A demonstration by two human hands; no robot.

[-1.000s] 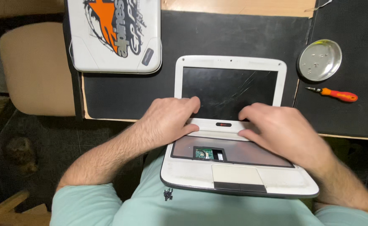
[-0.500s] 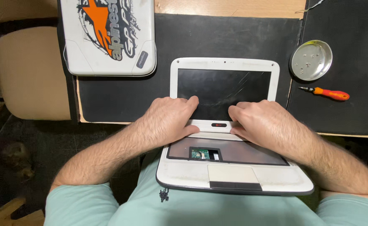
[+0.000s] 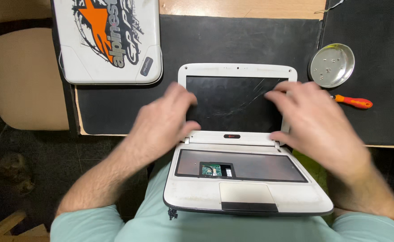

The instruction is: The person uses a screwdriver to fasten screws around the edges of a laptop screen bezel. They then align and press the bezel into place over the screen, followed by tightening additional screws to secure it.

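A small white laptop (image 3: 246,197) lies open on my lap, its keyboard removed so a bare grey tray with a small green circuit board (image 3: 211,170) shows. Its dark screen (image 3: 235,103) is cracked and leans back against the desk edge. My left hand (image 3: 163,118) is at the screen's left bezel, fingers spread and blurred. My right hand (image 3: 311,118) is at the right bezel, fingers curled toward the frame. Whether either hand grips the lid is unclear.
A second white laptop (image 3: 109,40) with an orange and black sticker lies shut on the black desk mat (image 3: 233,42). A round metal dish (image 3: 331,65) with several screws and an orange-handled screwdriver (image 3: 353,102) sit at the right. A beige chair (image 3: 24,78) stands left.
Both hands have lifted from the hinge strip and moved up and apart to the two sides of the screen. The view has shifted closer to the laptop.
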